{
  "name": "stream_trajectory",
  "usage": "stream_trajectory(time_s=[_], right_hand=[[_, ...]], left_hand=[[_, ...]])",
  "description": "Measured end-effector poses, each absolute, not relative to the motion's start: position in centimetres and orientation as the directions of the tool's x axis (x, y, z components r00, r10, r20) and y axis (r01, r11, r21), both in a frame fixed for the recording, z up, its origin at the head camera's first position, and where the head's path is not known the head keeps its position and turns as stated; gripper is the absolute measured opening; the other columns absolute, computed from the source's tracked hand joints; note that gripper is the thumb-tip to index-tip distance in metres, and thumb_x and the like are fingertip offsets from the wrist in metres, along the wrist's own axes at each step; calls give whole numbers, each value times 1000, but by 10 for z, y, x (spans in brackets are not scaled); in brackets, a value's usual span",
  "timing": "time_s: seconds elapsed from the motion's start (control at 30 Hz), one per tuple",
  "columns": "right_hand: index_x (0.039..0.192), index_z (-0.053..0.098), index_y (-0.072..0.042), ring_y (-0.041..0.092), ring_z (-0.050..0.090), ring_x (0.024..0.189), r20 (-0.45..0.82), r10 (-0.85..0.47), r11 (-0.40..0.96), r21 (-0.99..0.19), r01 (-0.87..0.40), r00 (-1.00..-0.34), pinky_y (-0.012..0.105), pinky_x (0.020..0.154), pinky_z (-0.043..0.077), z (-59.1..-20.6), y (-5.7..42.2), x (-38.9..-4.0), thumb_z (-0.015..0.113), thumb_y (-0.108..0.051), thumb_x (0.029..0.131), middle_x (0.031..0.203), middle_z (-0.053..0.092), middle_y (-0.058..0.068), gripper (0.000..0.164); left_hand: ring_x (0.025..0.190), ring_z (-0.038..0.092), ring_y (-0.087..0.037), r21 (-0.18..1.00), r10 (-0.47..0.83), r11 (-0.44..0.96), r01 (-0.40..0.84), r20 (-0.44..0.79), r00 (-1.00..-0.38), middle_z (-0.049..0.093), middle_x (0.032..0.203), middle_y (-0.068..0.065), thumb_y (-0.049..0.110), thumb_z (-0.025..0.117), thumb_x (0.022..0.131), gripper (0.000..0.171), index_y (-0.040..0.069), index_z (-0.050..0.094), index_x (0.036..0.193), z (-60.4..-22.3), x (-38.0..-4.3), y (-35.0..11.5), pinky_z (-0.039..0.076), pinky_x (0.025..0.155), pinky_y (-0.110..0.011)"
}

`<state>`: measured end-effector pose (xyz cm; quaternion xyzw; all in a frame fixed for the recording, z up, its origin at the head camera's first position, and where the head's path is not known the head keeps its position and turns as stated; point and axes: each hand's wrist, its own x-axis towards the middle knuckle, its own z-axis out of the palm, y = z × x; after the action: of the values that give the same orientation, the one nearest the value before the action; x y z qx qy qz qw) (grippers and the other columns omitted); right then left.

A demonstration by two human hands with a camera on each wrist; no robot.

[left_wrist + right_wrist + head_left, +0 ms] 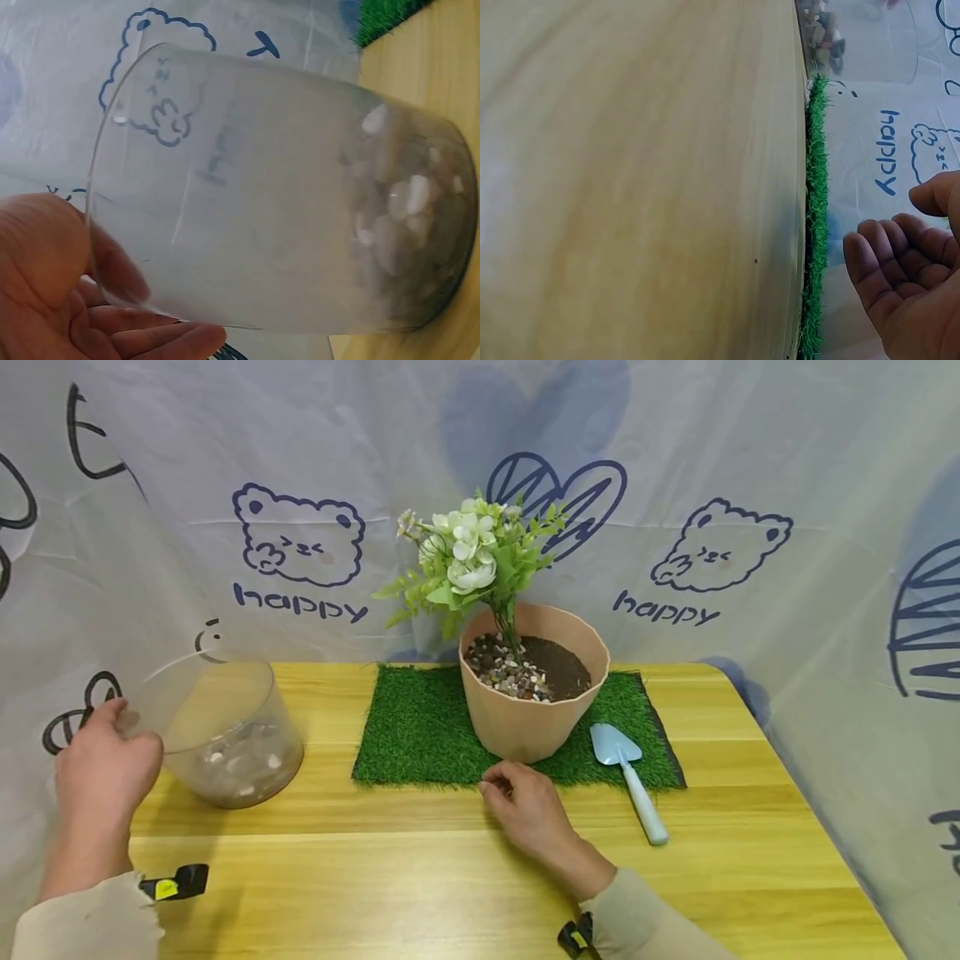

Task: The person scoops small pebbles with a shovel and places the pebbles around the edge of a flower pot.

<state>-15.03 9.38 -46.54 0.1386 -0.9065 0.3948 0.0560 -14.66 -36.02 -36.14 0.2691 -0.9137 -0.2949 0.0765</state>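
At the left of the head view, I have the left hand (pixel 105 768) pinching the rim of a clear jar (pixel 225 714) on the worktop (pixel 360 893); the right hand's (pixel 532 810) fingers, lower centre, curl loosely round nothing. In the centre, flowers (pixel 472 556) stand in the pot (pixel 517 727). I judge it partly done: pebbles (pixel 513 679) cover the soil's (pixel 561 670) left side, the right is bare, and stones (pixel 243 764) remain in the jar.

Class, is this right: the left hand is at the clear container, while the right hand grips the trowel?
No: the right wrist view shows the right hand gripping nothing; in the head view, the trowel lies apart. The left hand is at the clear container.
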Motion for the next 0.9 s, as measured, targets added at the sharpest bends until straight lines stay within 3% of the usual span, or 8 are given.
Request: stream_trajectory(time_s=[0.03, 0.1, 0.2, 0.3, 0.6, 0.7, 0.8, 0.9], right_hand=[[102, 77, -16, 8, 63, 80, 207, -209, 648, -702, -294, -956, 28, 74, 56, -465, 94, -150, 69, -19, 101, 89, 70, -7, 9], [106, 78, -13, 10, 65, 83, 200, -211, 646, -706, -290, -957, 30, 76, 57, -465, 93, -149, 68, -19, 102, 92, 73, -5, 12], [116, 77, -9, 14, 70, 90, 184, -217, 638, -716, -283, -958, 36, 82, 60, -464, 92, -149, 65, -21, 104, 100, 76, -1, 20], [127, 74, -7, 20, 73, 100, 165, -235, 612, -741, -278, -958, 41, 88, 62, -462, 90, -148, 62, -21, 106, 111, 78, 4, 28], [146, 61, -6, 29, 70, 116, 104, -317, 481, -839, -254, -943, 50, 99, 60, -451, 68, -148, 55, -24, 110, 133, 70, 15, 41], [147, 60, -7, 28, 69, 118, 93, -331, 469, -847, -249, -939, 49, 99, 60, -450, 60, -148, 54, -26, 111, 135, 69, 15, 41], [148, 59, -7, 28, 68, 120, 90, -349, 457, -853, -253, -933, 48, 100, 60, -449, 53, -147, 53, -27, 111, 137, 68, 15, 42], [148, 59, -5, 27, 68, 122, 94, -363, 450, -854, -262, -927, 47, 101, 60, -450, 49, -146, 53, -27, 111, 138, 68, 16, 43]], left_hand=[[152, 21, -60, 576, -519, 693, -432, -16, -855, 33, 164, -32, 6, 32, 90, 79, -3, 14, 167, -361, -145, -360, 22, 122, -73], [146, 31, -60, 562, -475, 723, -403, -19, -880, 35, 162, -34, 6, 33, 92, 78, -5, 13, 166, -359, -143, -359, 37, 113, -65], [129, 48, -56, 547, -408, 757, -358, -33, -912, 38, 160, -34, 9, 37, 96, 76, -4, 13, 166, -357, -139, -358, 52, 83, -47], [106, 54, -46, 546, -340, 778, -311, -50, -939, 41, 159, -32, 12, 42, 99, 76, 0, 14, 168, -358, -136, -358, 39, 54, -37], [54, 44, -19, 552, -186, 811, -194, -71, -980, 46, 157, -32, 16, 44, 101, 75, 5, 15, 169, -356, -128, -350, 41, 47, -35], [56, 49, -18, 542, -143, 822, -172, -95, -985, 43, 157, -34, 14, 46, 101, 76, 3, 11, 169, -353, -126, -349, 40, 49, -34], [84, 60, -30, 535, -99, 831, -153, -128, -987, 40, 160, -34, 14, 48, 102, 78, 2, 9, 169, -349, -125, -348, 40, 55, -31], [109, 56, -39, 533, -51, 837, -124, -150, -987, 38, 161, -33, 16, 51, 105, 78, 0, 8, 168, -347, -123, -349, 41, 67, -29]])
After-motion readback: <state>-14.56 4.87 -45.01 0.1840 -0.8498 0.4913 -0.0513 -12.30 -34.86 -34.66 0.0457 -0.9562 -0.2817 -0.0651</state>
